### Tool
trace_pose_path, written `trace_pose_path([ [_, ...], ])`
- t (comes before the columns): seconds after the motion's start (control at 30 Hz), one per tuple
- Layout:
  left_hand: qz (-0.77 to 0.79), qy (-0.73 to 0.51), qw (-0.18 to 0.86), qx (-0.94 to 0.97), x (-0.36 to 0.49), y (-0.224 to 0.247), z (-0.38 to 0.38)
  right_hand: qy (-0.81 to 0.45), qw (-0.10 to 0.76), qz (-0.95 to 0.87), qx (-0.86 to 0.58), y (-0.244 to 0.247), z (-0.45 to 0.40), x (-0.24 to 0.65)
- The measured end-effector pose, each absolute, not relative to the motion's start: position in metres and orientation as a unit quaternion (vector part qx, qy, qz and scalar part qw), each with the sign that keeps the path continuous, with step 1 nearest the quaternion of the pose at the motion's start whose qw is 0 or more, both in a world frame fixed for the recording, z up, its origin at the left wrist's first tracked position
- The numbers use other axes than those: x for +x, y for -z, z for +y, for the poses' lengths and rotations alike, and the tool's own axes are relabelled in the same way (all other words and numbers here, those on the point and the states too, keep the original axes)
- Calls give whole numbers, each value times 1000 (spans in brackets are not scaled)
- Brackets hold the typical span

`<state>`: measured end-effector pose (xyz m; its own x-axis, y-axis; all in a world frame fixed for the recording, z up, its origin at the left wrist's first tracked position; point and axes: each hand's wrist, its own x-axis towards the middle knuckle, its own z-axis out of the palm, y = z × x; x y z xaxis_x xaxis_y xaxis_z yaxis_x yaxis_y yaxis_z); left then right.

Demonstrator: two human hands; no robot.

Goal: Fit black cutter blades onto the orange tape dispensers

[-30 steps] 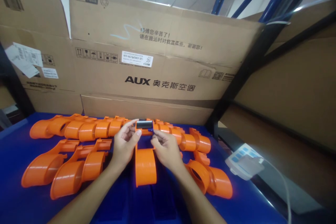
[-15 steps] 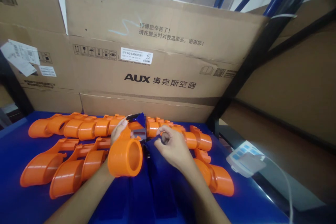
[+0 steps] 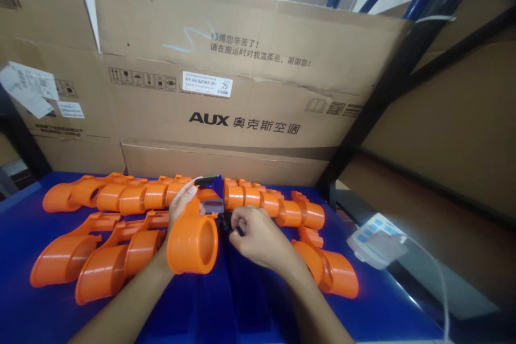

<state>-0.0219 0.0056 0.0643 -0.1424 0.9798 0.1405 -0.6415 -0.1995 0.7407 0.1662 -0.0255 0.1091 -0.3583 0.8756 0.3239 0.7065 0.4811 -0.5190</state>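
Note:
My left hand (image 3: pixel 180 205) is wrapped round an orange tape dispenser (image 3: pixel 186 247), its open ring facing me and to the right. At the dispenser's far end sticks out a black strip (image 3: pixel 205 181) with a flared blue piece (image 3: pixel 218 187). A clear, greyish part shows just below that. My right hand (image 3: pixel 260 236) is closed beside the dispenser's right side, its fingers curled on a small black piece (image 3: pixel 238 230). Fingers hide most of this piece, and I cannot tell whether it is joined to the dispenser.
More orange dispensers (image 3: pixel 133 200) lie in rows on the blue table surface (image 3: pixel 24 226), behind and to both sides of my hands. A large cardboard box (image 3: pixel 250 70) stands behind. At right are a dark rack post (image 3: pixel 363 118) and a white power strip (image 3: pixel 377 242) with a cable.
My right hand has turned and lowered slightly; its fingers were on dark blue material and now curl on a black piece. My left hand and the dispenser have hardly moved.

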Motion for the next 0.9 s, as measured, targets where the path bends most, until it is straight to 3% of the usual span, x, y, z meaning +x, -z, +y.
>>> trace_pose_path([
  [0.2, 286, -707, 561, 323, -19, -64, 8, -112, 289, -811, -497, -107, -25, 164],
  [0.4, 330, -705, 514, 362, -14, -69, -2, -92, 483, -746, -449, -106, -17, 163],
  [0.47, 327, -696, 517, 376, -12, -71, -6, -89, 511, -744, -422, -105, -16, 162],
  [0.9, 288, -640, 545, 458, -3, -73, -12, -1, 519, -757, -398, -90, -14, 156],
])
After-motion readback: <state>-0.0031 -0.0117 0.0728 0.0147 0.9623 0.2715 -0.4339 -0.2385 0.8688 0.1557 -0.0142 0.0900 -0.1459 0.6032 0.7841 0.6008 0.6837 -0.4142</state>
